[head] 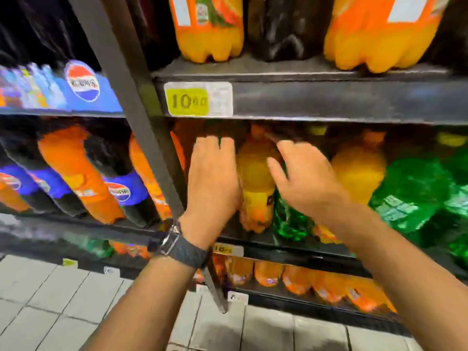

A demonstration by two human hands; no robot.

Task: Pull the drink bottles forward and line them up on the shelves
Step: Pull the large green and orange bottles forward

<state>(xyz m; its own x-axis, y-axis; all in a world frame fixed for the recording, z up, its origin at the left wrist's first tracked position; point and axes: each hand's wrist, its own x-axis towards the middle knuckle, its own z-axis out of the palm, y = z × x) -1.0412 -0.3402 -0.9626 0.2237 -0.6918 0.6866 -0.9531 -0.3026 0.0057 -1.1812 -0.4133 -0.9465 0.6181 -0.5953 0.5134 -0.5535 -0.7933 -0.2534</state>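
Both my hands reach into the middle shelf (291, 249) of a drinks rack. An orange soda bottle (255, 183) stands between them near the shelf's front. My left hand (212, 181), a watch on its wrist, lies with straight fingers against that bottle's left side. My right hand (301, 178) hovers with loosely spread fingers just right of the bottle, in front of a green bottle (288, 221); whether it touches either is unclear. Another orange bottle (359, 171) and a large green bottle (410, 196) stand further right.
A dark upright post (141, 117) splits the rack just left of my left hand. Cola and orange bottles (76, 168) fill the left bay. Large orange and dark bottles (210, 29) stand on the shelf above, small orange ones (298, 279) below. Tiled floor (50, 300) lies underneath.
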